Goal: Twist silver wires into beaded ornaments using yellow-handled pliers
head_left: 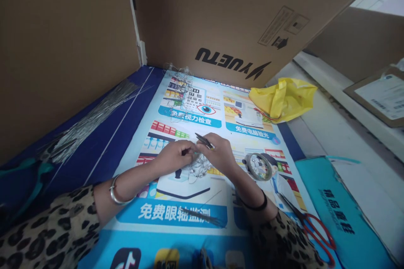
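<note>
My left hand (177, 156) is closed in a pinch, its fingertips at a tangle of thin beaded wire (199, 168). Facing it, my right hand (218, 153) is wrapped around small dark pliers (203, 140) with pointed jaws. The jaws stick out up and to the left, above the fingers. Most of the tool's handles are hidden in my palm. The wire hangs below both hands over the printed poster, and my fingers cover its upper end. To the right of my right hand lies a round dish (259, 167) with small shiny beads inside.
Another wire tangle (179, 86) lies at the back. Straight wires (97, 119) lie left, near teal-handled scissors (34, 172); shorter wires (202, 216) lie in front. A yellow bag (284, 98), red-handled scissors (315, 229) and a teal box (337, 201) are right. Cardboard walls (202, 16) stand behind.
</note>
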`<state>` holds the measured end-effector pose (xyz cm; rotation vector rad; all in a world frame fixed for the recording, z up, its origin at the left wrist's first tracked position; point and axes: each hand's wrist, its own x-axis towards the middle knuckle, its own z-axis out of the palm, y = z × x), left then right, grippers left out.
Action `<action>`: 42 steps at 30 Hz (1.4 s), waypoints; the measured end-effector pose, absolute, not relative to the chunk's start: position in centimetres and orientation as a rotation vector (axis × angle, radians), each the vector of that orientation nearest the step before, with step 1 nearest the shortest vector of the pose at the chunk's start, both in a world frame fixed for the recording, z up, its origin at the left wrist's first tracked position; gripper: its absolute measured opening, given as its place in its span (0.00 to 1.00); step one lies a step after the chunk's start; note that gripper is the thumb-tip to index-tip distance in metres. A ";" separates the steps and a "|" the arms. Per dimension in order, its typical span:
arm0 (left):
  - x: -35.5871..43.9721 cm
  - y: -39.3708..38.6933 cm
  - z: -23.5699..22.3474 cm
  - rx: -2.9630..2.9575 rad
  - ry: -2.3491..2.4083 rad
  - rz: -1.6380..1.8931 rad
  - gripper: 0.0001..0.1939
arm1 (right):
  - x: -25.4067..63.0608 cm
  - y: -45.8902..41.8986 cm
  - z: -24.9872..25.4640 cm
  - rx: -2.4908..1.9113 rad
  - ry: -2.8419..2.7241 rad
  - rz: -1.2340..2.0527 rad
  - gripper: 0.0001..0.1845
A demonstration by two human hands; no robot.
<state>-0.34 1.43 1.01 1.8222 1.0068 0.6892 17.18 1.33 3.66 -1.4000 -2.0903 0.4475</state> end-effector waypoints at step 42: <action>-0.6 1.7 1.1 1.726 1.120 0.962 0.07 | 19.2 1.6 -0.2 -1.557 -1.471 0.404 0.09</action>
